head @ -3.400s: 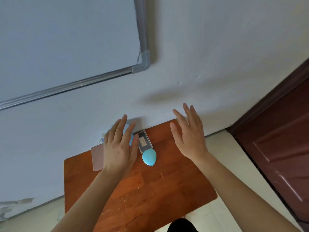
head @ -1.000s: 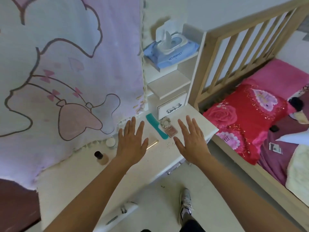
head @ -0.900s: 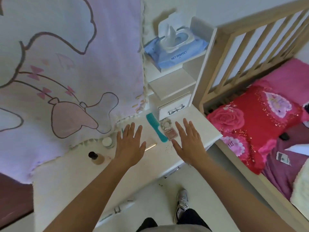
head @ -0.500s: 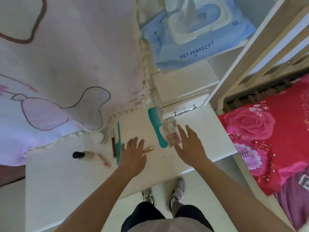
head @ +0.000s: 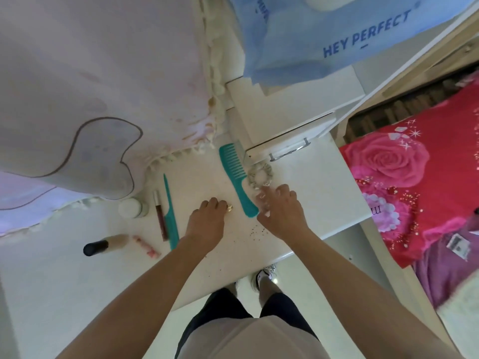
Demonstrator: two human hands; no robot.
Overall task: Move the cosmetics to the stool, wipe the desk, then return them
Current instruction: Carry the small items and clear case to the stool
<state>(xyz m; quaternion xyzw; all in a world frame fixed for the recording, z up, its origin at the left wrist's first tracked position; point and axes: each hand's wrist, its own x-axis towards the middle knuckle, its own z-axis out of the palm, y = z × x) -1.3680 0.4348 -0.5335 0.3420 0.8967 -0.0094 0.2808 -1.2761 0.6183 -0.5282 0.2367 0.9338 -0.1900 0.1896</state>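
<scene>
Cosmetics lie on a white desk (head: 315, 185). My left hand (head: 207, 221) curls its fingers over a small gold tube (head: 229, 208) whose tip peeks out. My right hand (head: 281, 211) curls down over a small pink case, which is almost entirely hidden. Between the hands runs a teal wide-tooth comb (head: 234, 174), with a pale scrunchie (head: 259, 174) beside it. Farther left are a teal tail comb (head: 169, 211), a dark lip gloss (head: 158, 216), a white jar (head: 131, 207), a foundation bottle (head: 103, 246) lying down and a small pink stick (head: 146, 246).
A pink blanket (head: 103, 86) hangs over the desk's back left. A white drawer unit (head: 285, 117) stands at the back, with a blue wipes pack (head: 363, 35) on top. A bed with a red rose pillow (head: 414, 177) is right. Dark crumbs (head: 256, 230) dot the desk.
The view swung from a wooden stool to the white desk and dropped closer. Both hands went from flat and open to curled down onto the gold tube and the pink case.
</scene>
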